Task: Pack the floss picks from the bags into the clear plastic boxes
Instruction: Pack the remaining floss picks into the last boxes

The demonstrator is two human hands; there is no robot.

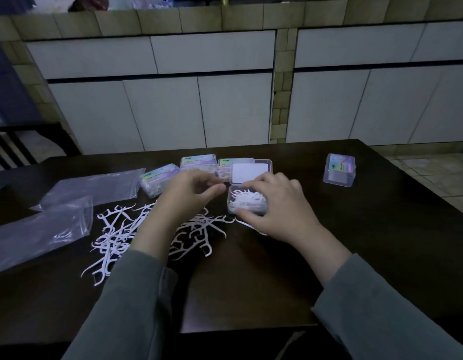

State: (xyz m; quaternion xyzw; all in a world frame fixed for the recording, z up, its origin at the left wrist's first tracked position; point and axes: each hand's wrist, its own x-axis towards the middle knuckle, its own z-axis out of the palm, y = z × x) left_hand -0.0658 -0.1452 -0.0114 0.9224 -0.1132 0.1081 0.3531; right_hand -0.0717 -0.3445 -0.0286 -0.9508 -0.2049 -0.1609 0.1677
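- Head view: a dark brown wooden counter [355,229] with a big loose pile of white plastic floss picks [113,237] spread over its near-left part.
- Open clear plastic box [247,201] sits mid-counter, already stuffed with white picks, its hinged lid [251,172] standing up on the far side.
- Right hand [274,206] is on that open box, fingers curled over the far edge and thumb hooked on the near edge, so it's gripping the box.
- Left hand [188,196] hovers just left of the box above the pile, thumb and fingertips pinched together. Can't tell if there's a pick in the pinch, too blurry.
- Three closed clear boxes with colourful labels [199,165] are lined up just beyond the hands, full of picks.
- One more closed labelled clear box [339,170] stands alone, well off to the far right.
- Two flat clear zip bags [56,216] lie on the left of the counter.
- Grey sleeves [136,302] on both arms.
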